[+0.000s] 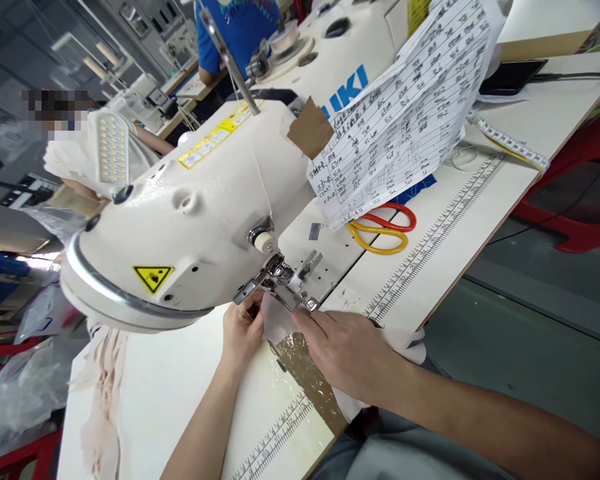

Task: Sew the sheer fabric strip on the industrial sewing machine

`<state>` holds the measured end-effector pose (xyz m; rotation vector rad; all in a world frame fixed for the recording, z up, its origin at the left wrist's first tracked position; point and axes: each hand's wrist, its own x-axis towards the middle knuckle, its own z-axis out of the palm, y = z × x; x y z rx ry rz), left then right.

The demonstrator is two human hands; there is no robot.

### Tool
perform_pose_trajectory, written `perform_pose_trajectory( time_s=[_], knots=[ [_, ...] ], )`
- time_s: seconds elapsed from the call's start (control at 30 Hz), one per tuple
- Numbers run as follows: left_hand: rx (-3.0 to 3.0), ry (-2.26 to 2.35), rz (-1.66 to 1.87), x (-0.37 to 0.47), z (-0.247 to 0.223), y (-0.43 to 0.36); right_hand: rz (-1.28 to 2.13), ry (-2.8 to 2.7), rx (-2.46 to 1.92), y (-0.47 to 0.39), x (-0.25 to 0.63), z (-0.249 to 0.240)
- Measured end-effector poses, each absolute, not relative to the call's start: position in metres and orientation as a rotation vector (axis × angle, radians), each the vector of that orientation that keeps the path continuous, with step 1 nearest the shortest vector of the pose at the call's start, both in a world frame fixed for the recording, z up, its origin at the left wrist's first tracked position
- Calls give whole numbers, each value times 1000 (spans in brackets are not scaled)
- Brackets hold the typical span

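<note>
A white sewing machine (215, 180) fills the middle of the view, its presser foot area (287, 280) low over the bed. A pale, thin piece of fabric (279, 321) lies just in front of the foot. My left hand (243, 328) pinches its left edge, the fingertips partly hidden behind the fabric and machine head. On the other side, my right hand (347, 350) has its fingers pressed together on the fabric's right edge, close to the metal foot parts. Pale cloth (349, 404) hangs below the right palm at the table's edge.
Scissors with red and yellow handles (380, 243) lie right of the machine under handwritten sheets (405, 113). A tape measure (513, 143) and a phone (513, 77) lie farther back. Pink fabric strips (103, 407) are at left. Two people (100, 150) sit beyond.
</note>
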<state>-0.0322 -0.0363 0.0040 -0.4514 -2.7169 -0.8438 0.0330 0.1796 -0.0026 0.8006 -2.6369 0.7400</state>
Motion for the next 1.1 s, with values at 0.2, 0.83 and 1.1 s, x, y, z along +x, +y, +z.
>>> perform_pose_trajectory(
  time_s=[0.2,0.83,1.1],
  knots=[
    [-523,-2699,-718,-33,5,-35,727,-2633,813,180,34,-2],
    [-424,-2727,-783,-32,1,-36,724,-2635,828,181,34,-1],
    [-563,-2652,-580,-28,-1,-38,687,-2654,839,180,33,-1]
  ],
)
